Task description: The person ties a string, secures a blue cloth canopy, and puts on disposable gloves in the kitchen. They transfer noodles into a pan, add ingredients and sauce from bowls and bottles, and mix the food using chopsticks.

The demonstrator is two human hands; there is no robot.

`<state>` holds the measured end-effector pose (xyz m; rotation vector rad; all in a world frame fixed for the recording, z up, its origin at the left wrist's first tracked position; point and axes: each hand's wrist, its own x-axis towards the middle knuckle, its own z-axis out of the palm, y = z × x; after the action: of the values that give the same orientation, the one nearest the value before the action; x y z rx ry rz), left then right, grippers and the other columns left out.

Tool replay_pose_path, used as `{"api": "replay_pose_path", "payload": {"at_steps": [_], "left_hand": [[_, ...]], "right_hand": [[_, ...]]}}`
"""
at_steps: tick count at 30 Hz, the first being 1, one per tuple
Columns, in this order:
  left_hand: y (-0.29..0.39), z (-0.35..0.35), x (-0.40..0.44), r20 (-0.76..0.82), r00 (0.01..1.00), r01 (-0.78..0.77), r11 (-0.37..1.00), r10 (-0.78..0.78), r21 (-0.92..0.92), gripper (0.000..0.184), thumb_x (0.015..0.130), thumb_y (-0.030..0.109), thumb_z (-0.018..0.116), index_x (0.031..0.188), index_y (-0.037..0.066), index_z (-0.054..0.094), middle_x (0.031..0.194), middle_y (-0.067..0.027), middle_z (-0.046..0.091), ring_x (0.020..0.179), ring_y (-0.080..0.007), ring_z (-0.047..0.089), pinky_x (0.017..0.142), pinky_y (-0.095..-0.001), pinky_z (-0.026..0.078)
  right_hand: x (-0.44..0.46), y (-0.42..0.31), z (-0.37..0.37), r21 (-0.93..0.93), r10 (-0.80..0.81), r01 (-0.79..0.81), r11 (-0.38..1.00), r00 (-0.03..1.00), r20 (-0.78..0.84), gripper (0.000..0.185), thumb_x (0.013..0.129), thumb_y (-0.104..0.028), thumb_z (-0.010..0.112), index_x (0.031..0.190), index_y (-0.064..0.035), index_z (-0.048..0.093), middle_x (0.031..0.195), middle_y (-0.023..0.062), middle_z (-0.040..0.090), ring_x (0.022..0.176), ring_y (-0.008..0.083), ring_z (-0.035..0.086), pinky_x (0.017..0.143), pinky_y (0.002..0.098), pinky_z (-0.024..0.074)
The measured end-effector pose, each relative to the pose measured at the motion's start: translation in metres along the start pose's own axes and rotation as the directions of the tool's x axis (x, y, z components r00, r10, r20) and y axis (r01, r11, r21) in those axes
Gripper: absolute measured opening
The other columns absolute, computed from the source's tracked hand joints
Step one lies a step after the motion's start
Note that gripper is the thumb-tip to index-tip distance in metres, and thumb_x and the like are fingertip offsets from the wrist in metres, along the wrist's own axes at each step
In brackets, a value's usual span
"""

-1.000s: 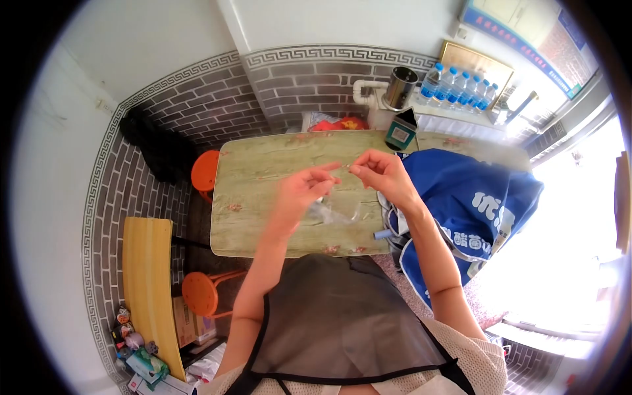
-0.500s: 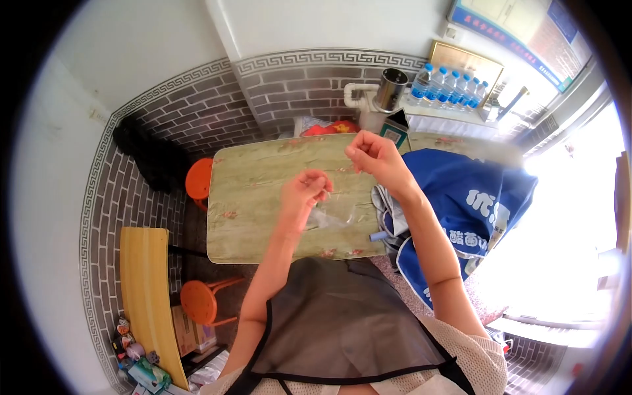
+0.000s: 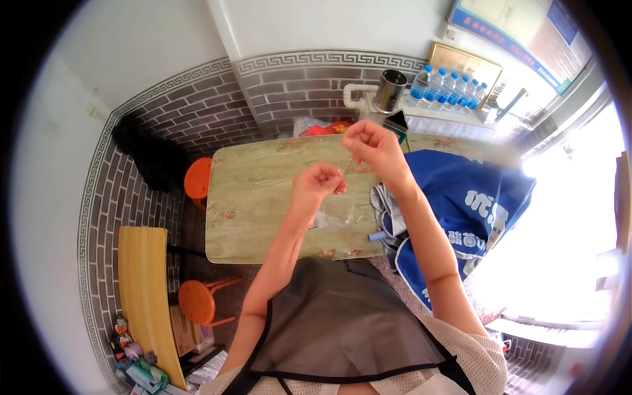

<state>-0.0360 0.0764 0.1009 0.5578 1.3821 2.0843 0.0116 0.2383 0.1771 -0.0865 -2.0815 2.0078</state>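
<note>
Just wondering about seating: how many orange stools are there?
2: the far stool left of the table, and the near stool lower in view. More may be hidden.

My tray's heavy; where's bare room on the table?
The green wood-patterned table is bare from its left edge, beside the upper round orange stool, to the left hand. It is crowded at centre, with clear plastic, and right, under blue lettered cloth.

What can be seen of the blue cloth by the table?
The blue cloth looks like fabric, with large white characters and pale edging. It lies bunched and creased over the right side of the table, hanging below the near edge. Crumpled grey-and-white material shows at its left. The right forearm crosses in front; contact is unclear.
</note>
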Motion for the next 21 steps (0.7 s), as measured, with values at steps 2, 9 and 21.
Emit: {"api": "replay_pose_path", "payload": {"at_steps": [2,9,21], "left_hand": [[-0.007,0.000,0.000,-0.018,0.999,0.035,0.999,-0.036,-0.036,0.013,0.085,0.000,0.059,0.097,0.000,0.062,0.080,-0.0052,0.063,0.074,-0.0135,0.059,0.068,-0.0262,0.046],[-0.020,0.007,0.007,0.143,0.987,0.074,0.997,-0.068,-0.034,0.024,0.087,-0.003,0.056,0.110,-0.006,0.059,0.083,-0.0073,0.063,0.074,-0.0142,0.058,0.069,-0.0258,0.047],[-0.007,0.000,-0.009,0.016,0.999,-0.040,0.998,0.039,0.047,0.008,0.085,0.000,0.061,0.089,-0.004,0.065,0.081,-0.0065,0.063,0.077,-0.0155,0.059,0.072,-0.0282,0.047]], "right_hand": [[0.000,-0.004,0.001,0.074,-0.014,0.015,0.997,1.000,-0.018,0.009,0.088,-0.010,0.062,0.090,-0.0026,0.058,0.070,-0.0042,0.053,0.063,0.0024,0.047,0.056,0.0177,0.0333],[0.009,0.002,0.005,0.583,-0.022,0.010,0.813,1.000,0.013,0.006,0.091,-0.009,0.054,0.092,-0.0039,0.053,0.062,-0.0055,0.036,0.054,0.0058,0.032,0.052,0.0197,0.0259],[0.007,0.028,-0.028,0.723,0.002,0.024,0.690,0.999,-0.036,0.004,0.091,-0.006,0.054,0.091,-0.0026,0.053,0.063,-0.0041,0.034,0.053,0.0049,0.030,0.047,0.0202,0.0257]]}}
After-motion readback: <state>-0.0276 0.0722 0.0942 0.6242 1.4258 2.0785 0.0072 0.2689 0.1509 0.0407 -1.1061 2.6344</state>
